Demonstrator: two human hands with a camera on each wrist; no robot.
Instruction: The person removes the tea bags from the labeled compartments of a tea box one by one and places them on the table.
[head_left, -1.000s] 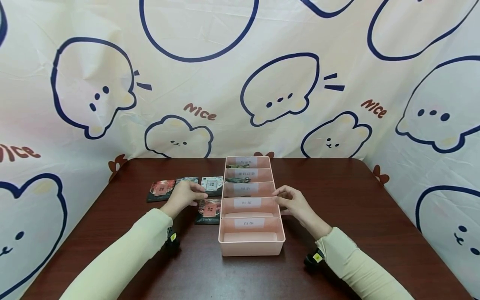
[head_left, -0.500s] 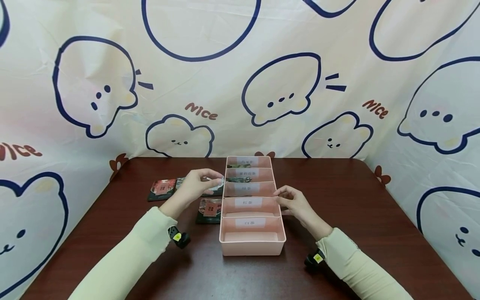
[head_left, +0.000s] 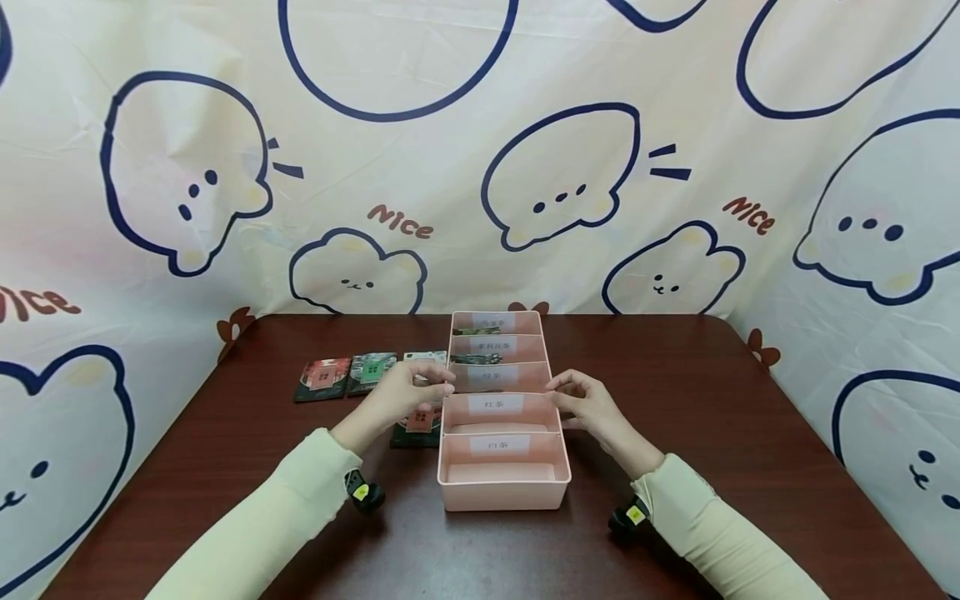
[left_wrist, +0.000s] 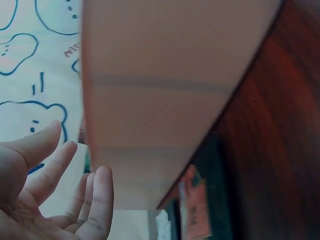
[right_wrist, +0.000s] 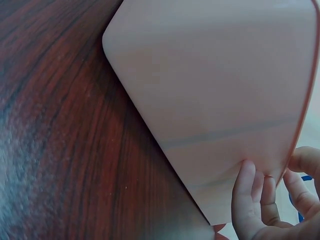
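Note:
A long pink divided box (head_left: 504, 497) stands on the table, its compartments marked with white paper labels. At its left wall is my left hand (head_left: 397, 396), holding nothing, with thumb and fingers apart in the left wrist view. My right hand (head_left: 600, 414) holds the box's right rim, fingertips against the outer wall in the right wrist view. Green-patterned packets (head_left: 476, 359) lie in the far compartments. Left of the box lie flat tea packets: a red-labelled one (head_left: 322, 379), a green one (head_left: 372, 370), a pale one (head_left: 424, 356) and another red-labelled one (head_left: 417, 425). My left hand partly covers the last two.
The dark brown table (head_left: 645, 350) reaches back to a cream cloth backdrop (head_left: 465, 167) with blue cartoon outlines. Cloth also hangs along both sides. The two near compartments show bare pink floors.
My left hand goes from above the packets up and right to the box's left edge, then a little down along it. My right hand stays at the rim.

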